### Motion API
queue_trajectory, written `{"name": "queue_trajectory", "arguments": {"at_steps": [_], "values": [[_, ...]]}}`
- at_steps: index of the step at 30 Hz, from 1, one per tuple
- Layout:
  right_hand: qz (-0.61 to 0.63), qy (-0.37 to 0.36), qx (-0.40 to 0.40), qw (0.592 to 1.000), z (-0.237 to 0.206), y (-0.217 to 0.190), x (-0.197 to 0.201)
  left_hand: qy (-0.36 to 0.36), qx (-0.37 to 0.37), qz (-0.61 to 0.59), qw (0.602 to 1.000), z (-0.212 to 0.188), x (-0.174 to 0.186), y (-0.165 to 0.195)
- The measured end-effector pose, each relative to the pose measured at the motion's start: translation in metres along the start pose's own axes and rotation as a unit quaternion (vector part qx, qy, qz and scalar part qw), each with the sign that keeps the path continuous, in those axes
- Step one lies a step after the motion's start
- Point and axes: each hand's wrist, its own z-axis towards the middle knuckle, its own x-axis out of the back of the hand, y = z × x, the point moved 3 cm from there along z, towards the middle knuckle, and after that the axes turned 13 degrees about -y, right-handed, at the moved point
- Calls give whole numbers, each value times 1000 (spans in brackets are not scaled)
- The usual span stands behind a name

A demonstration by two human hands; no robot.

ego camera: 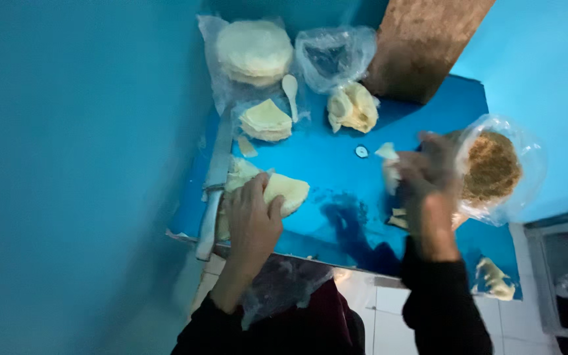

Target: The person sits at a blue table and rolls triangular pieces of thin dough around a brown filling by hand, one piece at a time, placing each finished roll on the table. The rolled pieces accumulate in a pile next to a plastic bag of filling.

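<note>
My left hand (253, 213) rests on a stack of pale wedge-shaped dough sheets (288, 190) at the near left of a blue table (336, 164). My right hand (425, 172), blurred, holds a small pale piece of dough sheet (388, 156) above the table, beside a clear bag of brown crumbly filling (491, 169). A large knife (213, 190) lies along the table's left edge, just left of my left hand.
At the back sit a round stack of dough sheets in plastic (254, 51), a smaller wedge stack (266, 120), a white spoon (290, 89), a crumpled empty bag (333, 56) and folded pieces (353, 107). More scraps (494, 279) lie at the near right. A blue wall rises on the left.
</note>
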Motion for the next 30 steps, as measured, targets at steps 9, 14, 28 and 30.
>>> {"name": "queue_trajectory", "arguments": {"at_steps": [9,14,28,30], "values": [[-376,-258,79,886,-74,41,-21,-15,-206,28,978,-28,-16,62],[-346,-207,107,909,-90,25,-1,-110,-254,-7,961,-23,-54,78],[-769,94,-154,613,-178,58,159,-109,-294,-14,949,-24,-72,67],[-750,94,-153,637,-180,59,157,-123,-294,-5,948,-24,-71,65]]}}
